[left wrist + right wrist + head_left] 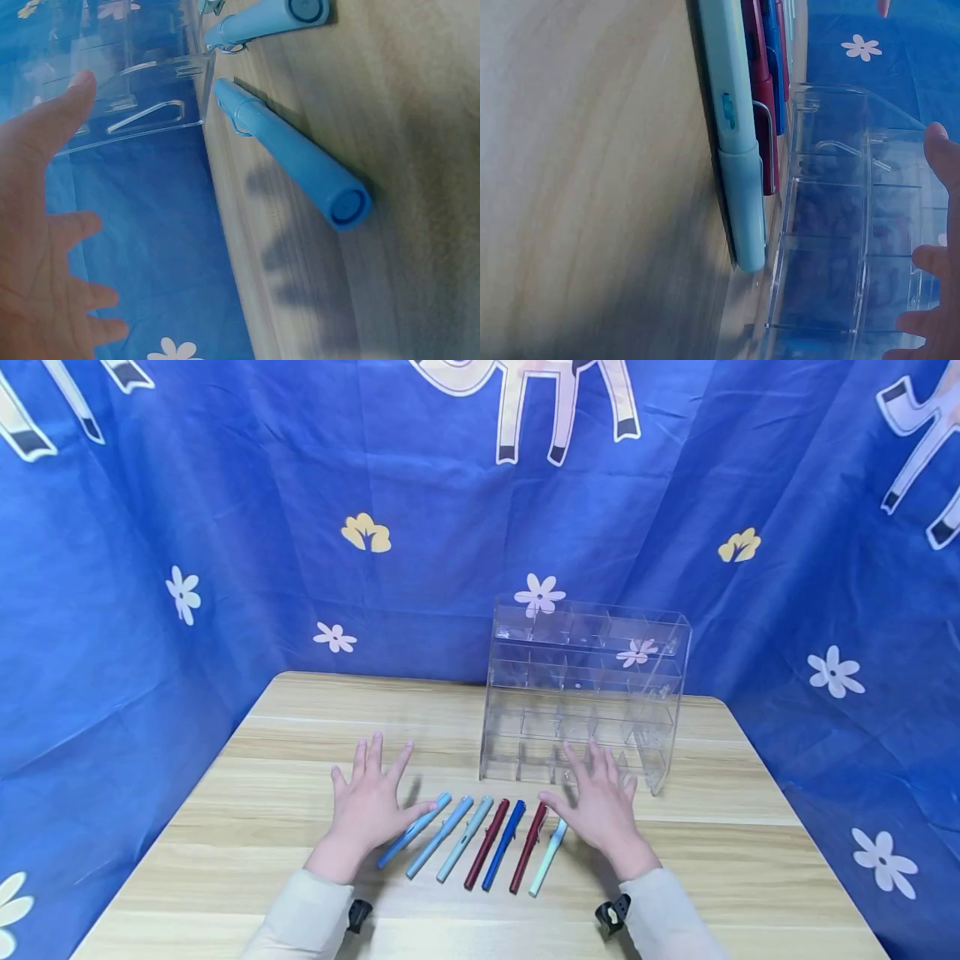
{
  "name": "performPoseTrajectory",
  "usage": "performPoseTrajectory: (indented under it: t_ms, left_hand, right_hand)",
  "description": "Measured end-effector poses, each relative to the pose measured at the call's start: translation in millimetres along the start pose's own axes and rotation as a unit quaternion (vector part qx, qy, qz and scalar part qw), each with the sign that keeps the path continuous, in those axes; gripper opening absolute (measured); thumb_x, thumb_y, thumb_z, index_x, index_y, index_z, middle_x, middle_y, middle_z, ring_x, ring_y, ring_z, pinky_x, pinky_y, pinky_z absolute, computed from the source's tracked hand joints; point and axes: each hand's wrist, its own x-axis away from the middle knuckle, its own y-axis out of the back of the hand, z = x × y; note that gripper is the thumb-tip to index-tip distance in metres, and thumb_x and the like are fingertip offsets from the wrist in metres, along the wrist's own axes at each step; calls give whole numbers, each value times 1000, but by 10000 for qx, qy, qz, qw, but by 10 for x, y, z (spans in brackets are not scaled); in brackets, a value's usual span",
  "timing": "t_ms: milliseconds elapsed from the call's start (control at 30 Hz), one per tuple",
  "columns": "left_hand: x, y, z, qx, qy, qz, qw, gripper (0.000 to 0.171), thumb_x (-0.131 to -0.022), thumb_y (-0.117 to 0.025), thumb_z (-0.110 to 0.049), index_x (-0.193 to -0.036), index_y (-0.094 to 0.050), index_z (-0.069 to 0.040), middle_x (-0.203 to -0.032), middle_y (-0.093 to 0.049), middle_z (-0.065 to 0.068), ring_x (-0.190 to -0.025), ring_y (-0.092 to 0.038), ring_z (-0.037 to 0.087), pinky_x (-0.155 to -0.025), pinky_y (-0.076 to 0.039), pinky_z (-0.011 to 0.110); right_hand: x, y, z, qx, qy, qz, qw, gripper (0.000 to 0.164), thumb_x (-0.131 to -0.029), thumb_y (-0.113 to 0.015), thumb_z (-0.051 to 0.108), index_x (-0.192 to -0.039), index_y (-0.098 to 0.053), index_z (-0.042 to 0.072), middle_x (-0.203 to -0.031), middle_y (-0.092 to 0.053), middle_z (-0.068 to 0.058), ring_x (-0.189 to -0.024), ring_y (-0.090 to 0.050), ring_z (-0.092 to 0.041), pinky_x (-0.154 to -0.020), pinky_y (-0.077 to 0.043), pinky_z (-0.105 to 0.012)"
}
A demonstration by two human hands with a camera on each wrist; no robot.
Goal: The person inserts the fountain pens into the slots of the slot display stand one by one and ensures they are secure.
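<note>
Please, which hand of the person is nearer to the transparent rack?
The right hand. It is spread in front of the transparent rack, overlapping its lower part in the head view. The left hand is farther away, to the left of it.

Light wood-grain table (240, 827) with rounded far corners, creased blue cloth (435, 610) hanging behind and along both sides, printed with white flowers (834, 672), yellow bushes (366, 532) and pale dark-hoofed animals (510, 414) cropped in head view.
</note>
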Motion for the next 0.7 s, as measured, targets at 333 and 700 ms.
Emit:
performPoseTrajectory:
  t_ms: [333,700]
  left_hand:
    - [-3,86,28,61,26,41,10000,97,-75,-62,-70,-149,-31,-15,-153,-15,25,-138,-10,47,-99,-7,76]
    - [7,72,105,394,-10,112,9992,107,-68,-59,-79,-149,-32,-13,-145,-35,25,-127,-37,47,-93,-31,71]
  right_hand:
    - [-56,138,-136,103,-187,-82,9997,89,-81,-51,73,-151,-25,26,-155,-13,-19,-139,-13,-44,-94,-10,-80]
    - [-139,386,-412,-23,-363,-520,9980,89,-82,-62,62,-151,-25,22,-153,-19,-22,-134,-21,-49,-95,-12,-79]
